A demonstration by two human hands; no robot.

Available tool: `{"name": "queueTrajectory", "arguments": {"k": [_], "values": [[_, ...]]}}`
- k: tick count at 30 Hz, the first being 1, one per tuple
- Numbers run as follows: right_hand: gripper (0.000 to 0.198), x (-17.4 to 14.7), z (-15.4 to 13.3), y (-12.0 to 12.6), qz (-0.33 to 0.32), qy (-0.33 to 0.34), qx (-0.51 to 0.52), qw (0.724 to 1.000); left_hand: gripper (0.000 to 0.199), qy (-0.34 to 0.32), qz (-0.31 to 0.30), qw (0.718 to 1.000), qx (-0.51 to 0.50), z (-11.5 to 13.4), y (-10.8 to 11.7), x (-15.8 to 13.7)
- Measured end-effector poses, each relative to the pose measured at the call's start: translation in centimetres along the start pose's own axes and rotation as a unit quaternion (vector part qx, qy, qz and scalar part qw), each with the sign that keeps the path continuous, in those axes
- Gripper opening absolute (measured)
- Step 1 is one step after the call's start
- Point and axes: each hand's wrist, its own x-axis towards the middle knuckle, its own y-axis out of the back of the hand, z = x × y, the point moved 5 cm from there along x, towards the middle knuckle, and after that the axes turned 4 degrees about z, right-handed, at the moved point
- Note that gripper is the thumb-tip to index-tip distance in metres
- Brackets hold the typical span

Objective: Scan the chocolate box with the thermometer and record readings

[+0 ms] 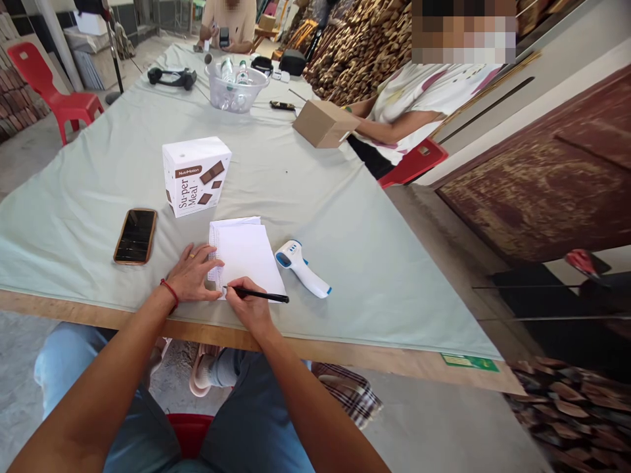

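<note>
White sheets of paper (244,253) lie near the table's front edge, with rows of small marks down their left side. My left hand (190,274) rests with spread fingers on the left margin of the paper, a red cord round its wrist. A black pen (261,295) is gripped in my right hand (251,312), its tip touching the lower left part of the sheet. Just right of the paper lies a white and blue infrared thermometer (305,269). Behind the paper stands a white "Su-per Meal" box (197,174). To the left is a phone (135,236), screen up.
Farther back on the cloth-covered table (369,263) stand a clear plastic basin (231,92) with bottles, a black device (171,78) and black cases (292,62). At right, a seated person (414,98) touches a cardboard box (325,123). Another person (229,23) sits at the far end.
</note>
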Motion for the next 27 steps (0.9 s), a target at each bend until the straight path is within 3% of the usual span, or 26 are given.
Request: {"name": "queueTrajectory", "arguments": {"k": [10,15,20,24,27], "values": [[0.014,-0.1,0.1,-0.3,-0.017,0.007,-0.003,1.000,0.063,-0.001,0.002,1.000,0.002,0.1,0.1,-0.1],[0.013,0.1,-0.4,1.0,0.044,0.090,-0.036,0.994,0.066,0.005,-0.003,1.000,-0.002,0.0,0.0,-0.1],[0.036,2.2,-0.9,1.7,0.025,0.231,-0.179,0.956,0.064,0.004,0.011,1.000,-0.009,-0.2,0.1,-0.1],[0.052,4.4,-0.3,1.9,0.011,0.263,-0.312,0.913,0.063,0.005,0.017,1.000,-0.019,-0.6,0.3,-0.2],[0.054,5.2,-0.3,3.3,0.061,0.279,-0.331,0.899,0.063,0.000,0.041,0.998,-0.054,-1.0,0.3,-0.4]]}}
